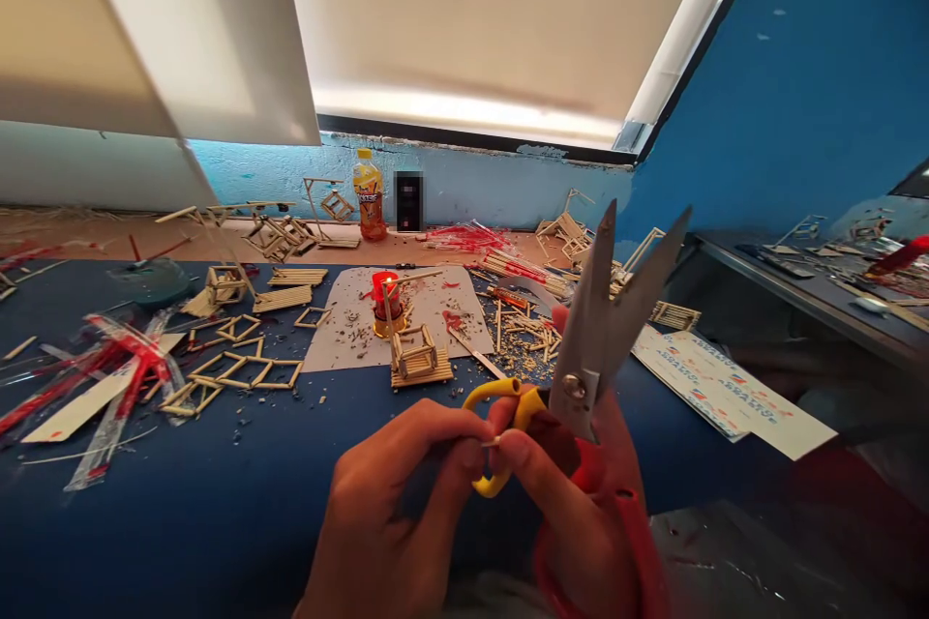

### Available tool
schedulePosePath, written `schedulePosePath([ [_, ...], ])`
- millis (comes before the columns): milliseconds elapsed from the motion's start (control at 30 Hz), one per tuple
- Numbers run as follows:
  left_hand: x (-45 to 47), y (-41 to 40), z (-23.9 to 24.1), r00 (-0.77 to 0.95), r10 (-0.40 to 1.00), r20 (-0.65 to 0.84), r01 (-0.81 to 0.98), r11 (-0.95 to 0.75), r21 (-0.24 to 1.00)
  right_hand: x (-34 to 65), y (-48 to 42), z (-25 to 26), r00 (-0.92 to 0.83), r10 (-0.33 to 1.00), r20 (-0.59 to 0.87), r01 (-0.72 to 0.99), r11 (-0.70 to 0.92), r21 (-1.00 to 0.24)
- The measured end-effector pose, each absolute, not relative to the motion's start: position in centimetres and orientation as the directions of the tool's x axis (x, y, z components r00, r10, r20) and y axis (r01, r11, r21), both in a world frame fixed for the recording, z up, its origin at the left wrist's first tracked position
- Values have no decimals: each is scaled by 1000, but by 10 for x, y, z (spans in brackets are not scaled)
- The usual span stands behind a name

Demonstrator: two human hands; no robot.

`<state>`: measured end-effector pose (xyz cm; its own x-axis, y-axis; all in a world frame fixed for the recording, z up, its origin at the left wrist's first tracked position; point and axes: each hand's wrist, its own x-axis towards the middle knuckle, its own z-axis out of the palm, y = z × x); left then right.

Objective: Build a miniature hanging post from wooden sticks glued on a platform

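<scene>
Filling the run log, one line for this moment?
left hand: pinching small pale stick | right hand: fingertips at stick, holding scissors, blades apart | nearby: lit red candle, stick structure

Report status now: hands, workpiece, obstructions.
Left hand, right hand: both pinching thin pale stick. Open yellow-and-red-handled steel scissors in right hand, crowding the grip. Lit red candle beyond, clear of hands.
</scene>
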<state>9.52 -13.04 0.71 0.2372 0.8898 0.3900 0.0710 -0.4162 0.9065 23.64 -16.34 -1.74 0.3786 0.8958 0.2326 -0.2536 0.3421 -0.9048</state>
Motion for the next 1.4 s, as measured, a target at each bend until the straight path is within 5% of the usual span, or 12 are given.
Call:
schedulePosePath([
  [300, 95, -130, 7, 423, 906, 35, -236, 73, 969, 229, -162, -22, 401, 902, 161, -400, 330, -855],
  [500, 91, -124, 18, 308, 936, 170, -277, -82, 957, 226, -175, -18, 379, 918, 116, -271, 230, -935],
  [700, 79, -114, 25, 430, 902, 19, -467, 205, 860, 250, -183, -33, 69, 981, 184, 52, 180, -982],
  [800, 79, -108, 18, 507, 861, -35, -534, 347, 771, 262, -175, -40, -126, 978, 168, 88, 179, -980],
  [900, 82, -104, 10, 538, 843, -30, -582, 396, 710, 260, -173, -39, -119, 980, 162, 59, 170, -984],
  [1233, 87, -106, 13, 509, 860, -23, -491, 312, 813, 237, -187, -18, 62, 989, 134, 147, 124, -981],
  [1300, 85, -111, 11, 417, 906, 67, -439, 136, 888, 237, -187, -21, 117, 985, 128, 167, 108, -980],
  [1400, 82, -118, 3, 187, 907, 376, -179, -345, 921, 239, -189, -25, 199, 971, 133, 222, 88, -971],
])
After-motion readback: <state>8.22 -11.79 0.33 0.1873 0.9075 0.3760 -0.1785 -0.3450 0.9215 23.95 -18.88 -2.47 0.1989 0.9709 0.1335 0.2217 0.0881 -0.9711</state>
